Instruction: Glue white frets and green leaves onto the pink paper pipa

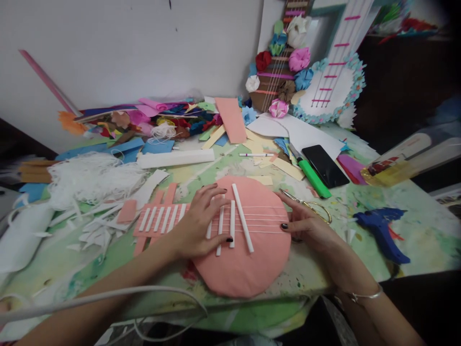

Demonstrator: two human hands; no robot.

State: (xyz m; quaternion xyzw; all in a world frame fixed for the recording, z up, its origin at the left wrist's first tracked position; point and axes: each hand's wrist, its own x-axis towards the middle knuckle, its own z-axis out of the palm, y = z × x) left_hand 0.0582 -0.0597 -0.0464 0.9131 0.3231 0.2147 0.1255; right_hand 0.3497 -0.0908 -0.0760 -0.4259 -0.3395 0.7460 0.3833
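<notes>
A flat pink paper guitar [252, 274] lies on the table, its neck to the left. Thin white strings run along it, crossed by several white paper strips [232, 226]; one longer strip [242, 216] lies slanted on the round body. My left hand [198, 221] rests over the body where it joins the neck, fingers apart. Its thumb and index fingertips touch the strips, and the hand hides part of them. My right hand [306, 226] grips the right edge of the body, thumb on top, the other fingers partly hidden. Gold-handled scissors [320, 209] lie just beyond it.
A blue glue gun [383, 233], a green cutter [313, 178] and a black phone [326, 166] lie at right. White string [93, 178] and paper scraps sit at left. Two decorated paper guitars [327, 91] lean at the back. A white cable [144, 290] crosses the front left.
</notes>
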